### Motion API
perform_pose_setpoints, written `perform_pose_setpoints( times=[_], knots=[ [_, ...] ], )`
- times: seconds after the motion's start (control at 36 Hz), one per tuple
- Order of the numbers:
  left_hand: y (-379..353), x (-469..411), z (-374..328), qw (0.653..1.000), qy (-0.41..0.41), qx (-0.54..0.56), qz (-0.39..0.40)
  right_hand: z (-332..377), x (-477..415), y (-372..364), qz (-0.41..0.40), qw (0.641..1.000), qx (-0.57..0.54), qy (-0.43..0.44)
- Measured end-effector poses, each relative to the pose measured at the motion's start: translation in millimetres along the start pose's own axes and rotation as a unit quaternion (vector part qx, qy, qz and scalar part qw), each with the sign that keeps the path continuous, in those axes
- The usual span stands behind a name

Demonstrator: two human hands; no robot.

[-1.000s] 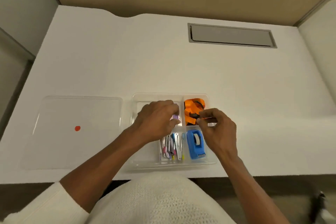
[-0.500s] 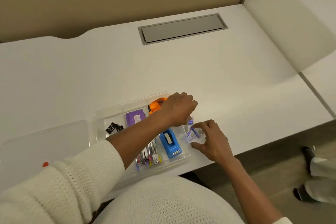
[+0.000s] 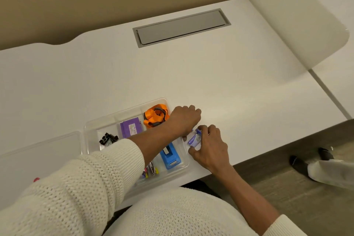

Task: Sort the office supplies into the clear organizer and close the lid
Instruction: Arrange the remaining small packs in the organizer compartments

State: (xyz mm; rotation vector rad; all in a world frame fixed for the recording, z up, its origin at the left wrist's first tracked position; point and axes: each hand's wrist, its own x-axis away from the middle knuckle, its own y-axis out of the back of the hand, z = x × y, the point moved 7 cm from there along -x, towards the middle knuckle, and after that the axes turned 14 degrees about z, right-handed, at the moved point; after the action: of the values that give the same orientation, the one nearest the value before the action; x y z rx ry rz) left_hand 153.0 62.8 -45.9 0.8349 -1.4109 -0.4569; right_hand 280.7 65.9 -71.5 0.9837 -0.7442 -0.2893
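Observation:
The clear organizer (image 3: 92, 130) sits near the desk's front edge. It holds an orange ribbon (image 3: 156, 115), a purple box (image 3: 130, 129), black binder clips (image 3: 108, 138), a blue tape dispenser (image 3: 170, 156) and coloured clips (image 3: 151, 170). My left hand (image 3: 184, 119) reaches across the organizer to its right rim, fingers curled; what it holds is hidden. My right hand (image 3: 210, 147) pinches a small purple-and-white packet (image 3: 194, 139) just outside the organizer's right wall. The clear lid (image 3: 38, 151) lies flat left of the organizer, with a red dot (image 3: 36, 179).
A grey cable hatch (image 3: 182, 27) is set into the white desk (image 3: 229, 92) further back. A white divider panel (image 3: 298, 25) stands at the right. Someone's dark shoes (image 3: 298, 163) are on the floor to the right, beyond the desk's front edge.
The view has swung right. My hands left the orange ribbon compartment and moved to the organizer's right side, where my right hand took hold of the small packet.

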Motion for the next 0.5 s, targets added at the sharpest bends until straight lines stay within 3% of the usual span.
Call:
perform_pose_setpoints(
  times=[0.25,0.5],
  knots=[
    [-12.3,-9.4,3.9,0.996,-0.008,0.058,0.072,-10.3,-5.1,0.1,0.026,0.999,-0.037,-0.011],
    [-6.5,-9.9,9.3,0.989,-0.021,0.136,0.046,-15.1,-13.5,0.0,0.047,0.993,-0.104,0.019]
  ],
)
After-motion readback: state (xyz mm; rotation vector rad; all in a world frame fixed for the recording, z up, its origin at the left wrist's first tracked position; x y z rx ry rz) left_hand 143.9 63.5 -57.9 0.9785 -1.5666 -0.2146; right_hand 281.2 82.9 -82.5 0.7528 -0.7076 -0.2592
